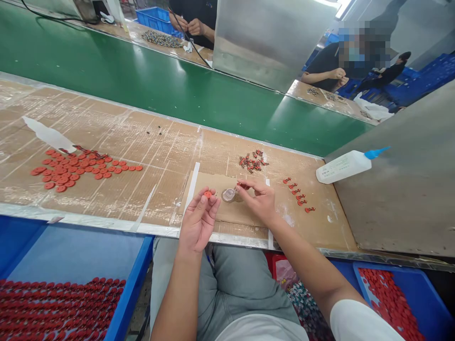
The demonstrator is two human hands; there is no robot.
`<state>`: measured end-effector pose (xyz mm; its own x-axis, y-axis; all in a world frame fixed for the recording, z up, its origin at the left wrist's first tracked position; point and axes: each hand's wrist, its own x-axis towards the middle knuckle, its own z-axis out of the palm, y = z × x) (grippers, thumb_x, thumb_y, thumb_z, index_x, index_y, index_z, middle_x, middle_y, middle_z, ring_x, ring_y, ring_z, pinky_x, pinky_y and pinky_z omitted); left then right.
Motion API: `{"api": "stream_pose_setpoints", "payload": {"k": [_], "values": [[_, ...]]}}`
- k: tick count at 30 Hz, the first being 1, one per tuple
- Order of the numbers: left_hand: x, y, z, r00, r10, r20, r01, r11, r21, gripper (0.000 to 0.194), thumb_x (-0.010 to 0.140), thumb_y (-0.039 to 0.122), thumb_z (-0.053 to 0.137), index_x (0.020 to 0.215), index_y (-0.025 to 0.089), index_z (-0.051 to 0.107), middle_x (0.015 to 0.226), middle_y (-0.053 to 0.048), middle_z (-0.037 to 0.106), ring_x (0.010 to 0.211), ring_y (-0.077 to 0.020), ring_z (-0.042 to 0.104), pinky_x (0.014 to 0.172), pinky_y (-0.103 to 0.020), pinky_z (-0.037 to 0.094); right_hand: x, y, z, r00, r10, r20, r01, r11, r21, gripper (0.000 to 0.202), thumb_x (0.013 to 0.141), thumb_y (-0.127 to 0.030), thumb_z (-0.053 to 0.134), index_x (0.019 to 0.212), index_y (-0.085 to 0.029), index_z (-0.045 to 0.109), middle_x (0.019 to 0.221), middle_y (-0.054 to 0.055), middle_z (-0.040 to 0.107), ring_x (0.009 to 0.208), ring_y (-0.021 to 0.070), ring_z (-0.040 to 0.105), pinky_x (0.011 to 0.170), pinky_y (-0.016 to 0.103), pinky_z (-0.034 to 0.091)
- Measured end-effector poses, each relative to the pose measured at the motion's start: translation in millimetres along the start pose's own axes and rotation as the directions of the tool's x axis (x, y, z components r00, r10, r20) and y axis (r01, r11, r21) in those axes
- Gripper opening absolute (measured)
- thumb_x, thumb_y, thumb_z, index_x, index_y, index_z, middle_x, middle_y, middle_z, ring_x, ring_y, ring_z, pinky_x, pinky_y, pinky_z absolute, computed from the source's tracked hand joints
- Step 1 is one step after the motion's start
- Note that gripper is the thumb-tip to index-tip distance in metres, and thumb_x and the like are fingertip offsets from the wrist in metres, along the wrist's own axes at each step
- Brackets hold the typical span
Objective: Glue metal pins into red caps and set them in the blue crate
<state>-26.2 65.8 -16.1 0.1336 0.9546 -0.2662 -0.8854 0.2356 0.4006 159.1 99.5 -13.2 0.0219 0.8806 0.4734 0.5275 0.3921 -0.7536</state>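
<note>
Between the thumb and fingers of my left hand (199, 219) is a small round red disc (208, 194). My right hand (259, 200) pinches a small red and dark figure piece (240, 185) above the cardboard. Between both hands a small clear round dish (229, 194) sits on a cardboard sheet (227, 215). Beyond my right hand lies a small heap of red and dark figure pieces (253, 162). To its right, several red discs with figure pieces on them (298, 193) stand in a slanting row.
Loose red discs (67, 168) spread at the left beside a white plastic strip (50, 134). A white bottle with blue tip (343, 166) stands tilted at right by a metal panel (401, 189). A green belt (142, 76) runs behind. Blue trays (140, 270) flank my legs. Co-workers sit across.
</note>
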Motion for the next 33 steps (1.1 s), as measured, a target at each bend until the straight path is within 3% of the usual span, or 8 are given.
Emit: {"api": "stream_pose_setpoints", "payload": {"k": [7,13,19,29,33], "values": [[-2,3,0.3,0.999,0.010,-0.033,-0.009,1.000,0.016,0.020,0.076,0.019,0.070,0.096,0.022,0.071,0.097,0.001,0.075,0.078,-0.0029,0.069,0.089,-0.018,0.053,-5,1,10,0.980,-0.198,-0.001,0.197,0.975,-0.105,0.019,0.082,-0.025,0.065,0.100,-0.026,0.072,0.092,0.004,0.074,0.078,0.0178,0.068,0.073,0.033,0.058],[-1,2,-0.1,0.999,0.004,-0.037,-0.004,1.000,-0.003,0.019,0.077,0.019,0.070,0.095,0.022,0.071,0.096,0.001,0.075,0.079,-0.0030,0.069,0.087,-0.017,0.053,-7,4,11,0.966,-0.258,0.026,0.259,0.958,-0.126,0.021,0.082,-0.022,0.065,0.101,-0.027,0.070,0.091,0.004,0.074,0.079,0.0186,0.069,0.072,0.035,0.058],[-2,3,1.2,1.000,-0.009,-0.027,0.009,1.000,-0.019,0.018,0.077,0.018,0.069,0.095,0.021,0.071,0.096,0.001,0.075,0.078,-0.0027,0.069,0.087,-0.017,0.054,-9,5,12,0.959,-0.285,-0.004,0.282,0.951,-0.125,0.023,0.080,-0.019,0.067,0.101,-0.027,0.069,0.091,0.004,0.074,0.079,0.0184,0.068,0.073,0.035,0.057],[-1,3,-0.8,0.999,0.001,-0.042,-0.001,1.000,0.001,0.019,0.078,0.019,0.068,0.097,0.020,0.070,0.098,0.000,0.074,0.081,-0.0037,0.069,0.090,-0.018,0.053,-7,5,12,0.957,-0.287,0.043,0.290,0.945,-0.154,0.017,0.081,-0.023,0.066,0.097,-0.027,0.070,0.085,0.004,0.073,0.076,0.0187,0.068,0.071,0.035,0.056],[-2,4,-0.9,0.999,0.009,-0.050,-0.008,1.000,0.021,0.022,0.076,0.017,0.070,0.097,0.020,0.070,0.098,0.001,0.075,0.081,-0.0037,0.069,0.091,-0.018,0.052,-7,3,12,0.974,-0.227,-0.006,0.224,0.965,-0.136,0.013,0.081,-0.026,0.066,0.094,-0.026,0.070,0.085,0.004,0.073,0.073,0.0187,0.068,0.070,0.036,0.057]]}}
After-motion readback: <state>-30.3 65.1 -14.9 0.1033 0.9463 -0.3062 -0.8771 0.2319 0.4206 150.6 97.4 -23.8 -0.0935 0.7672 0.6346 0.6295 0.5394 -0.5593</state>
